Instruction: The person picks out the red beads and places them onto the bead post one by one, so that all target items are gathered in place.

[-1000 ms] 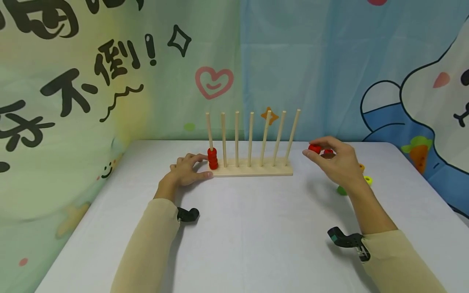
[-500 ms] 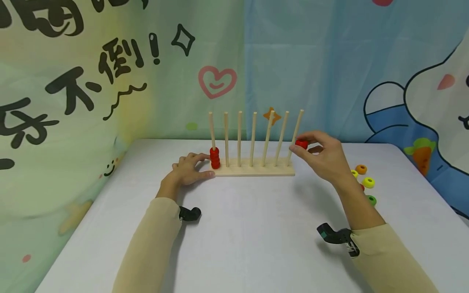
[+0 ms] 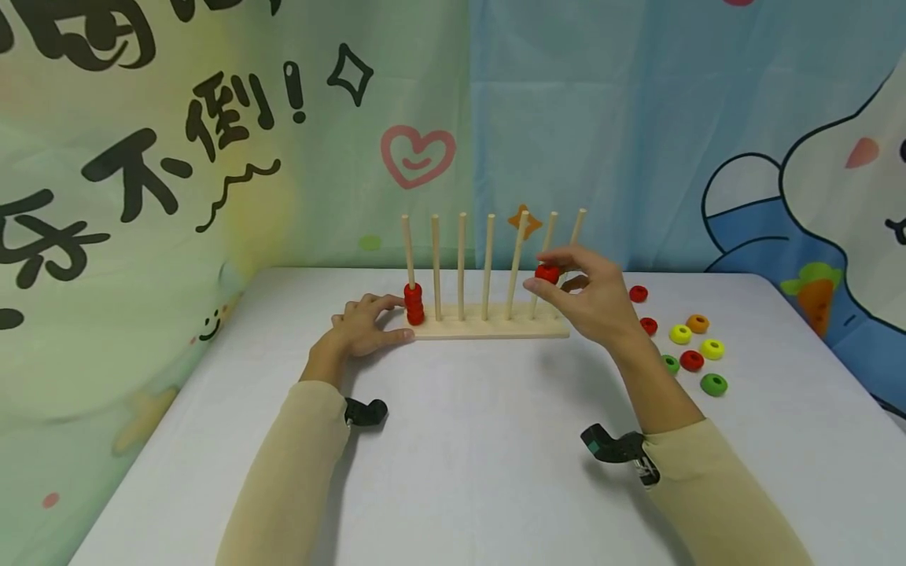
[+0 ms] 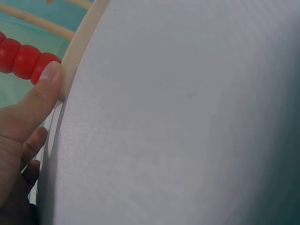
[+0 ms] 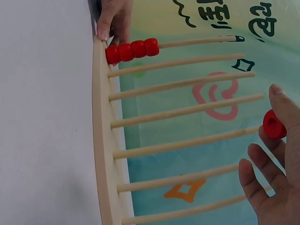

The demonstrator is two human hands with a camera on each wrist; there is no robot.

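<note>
A wooden peg rack (image 3: pixel 488 332) with several upright pegs stands toward the back of the table. Red beads (image 3: pixel 414 304) are stacked on its leftmost peg. My left hand (image 3: pixel 361 326) holds the left end of the base, thumb in front and fingers behind; the thumb (image 4: pixel 40 96) shows close to the lowest bead in the left wrist view. With thumb and index finger, my right hand (image 3: pixel 591 295) pinches one red bead (image 3: pixel 547 273) in front of the right-hand pegs. Its hole shows in the right wrist view, where the bead (image 5: pixel 273 124) is apart from the pegs.
To the right, loose beads lie scattered on the white table (image 3: pixel 467 464): red ones (image 3: pixel 692 361), yellow ones (image 3: pixel 712 349), an orange one (image 3: pixel 697 325) and green ones (image 3: pixel 714 384). A printed cloth (image 3: pixel 552 126) hangs behind the table.
My right hand has carried the red bead leftward, from right of the rack to in front of its right-hand pegs. More loose beads are uncovered. The left hand stays on the base.
</note>
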